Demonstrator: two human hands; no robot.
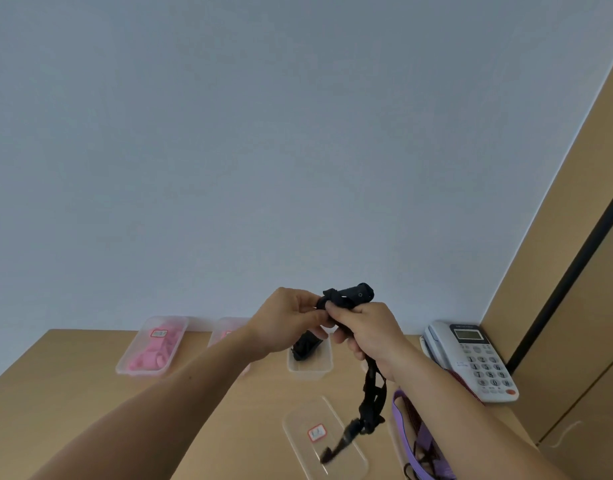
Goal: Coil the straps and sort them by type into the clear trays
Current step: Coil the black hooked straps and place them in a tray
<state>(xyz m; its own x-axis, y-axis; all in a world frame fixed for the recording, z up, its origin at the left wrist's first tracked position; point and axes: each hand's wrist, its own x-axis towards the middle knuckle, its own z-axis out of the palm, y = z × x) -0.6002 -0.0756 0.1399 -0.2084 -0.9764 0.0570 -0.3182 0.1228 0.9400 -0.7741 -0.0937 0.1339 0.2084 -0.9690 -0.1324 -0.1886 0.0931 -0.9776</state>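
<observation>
A black strap [370, 386] is held up above the wooden table. My right hand [370, 330] grips its partly coiled upper end, and its loose tail hangs down past my wrist to a clip near the table. My left hand [291, 320] pinches the same coiled end from the left. Behind my hands a clear tray [310, 367] holds a coiled black strap. At the far left a clear tray [152, 346] holds pink straps. A second tray with pink contents [225, 332] is mostly hidden by my left arm.
A clear lid with a red-edged label [324, 436] lies on the table near me. Purple and dark red straps [421, 434] lie at the right under my forearm. A white desk telephone [478, 358] sits at the table's right, beside a wooden cabinet [575, 271].
</observation>
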